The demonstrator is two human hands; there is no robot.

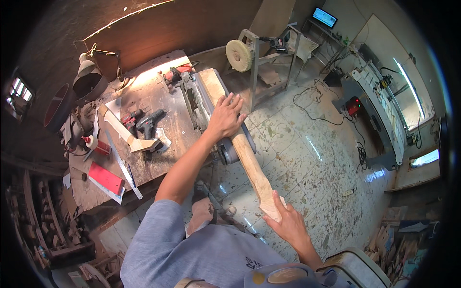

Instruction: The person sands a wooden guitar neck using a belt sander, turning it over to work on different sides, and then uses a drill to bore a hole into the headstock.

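Observation:
A long pale wooden leg [249, 161] with a kinked, flared lower end lies slantwise over a belt sander [228, 152] at the bench's right edge. My left hand [226, 116] bears on the leg from above, fingers and thumb laid across it over the sander's belt. Lower right, my right hand [288, 224] grips the flared end, with the thumb along the top and some fingers hidden underneath. The leg's underside, against the sander, is out of sight. A similar wooden leg [117, 126] rests on the workbench [158, 125] to the left.
Two cordless drills [150, 122], a red-and-white bottle [96, 145], a red pad [105, 178] and a metal ruler [128, 178] lie on the bench. A desk lamp [89, 67] stands behind. A buffing wheel [238, 55] is beyond the sander; cables [331, 120] trail over the floor.

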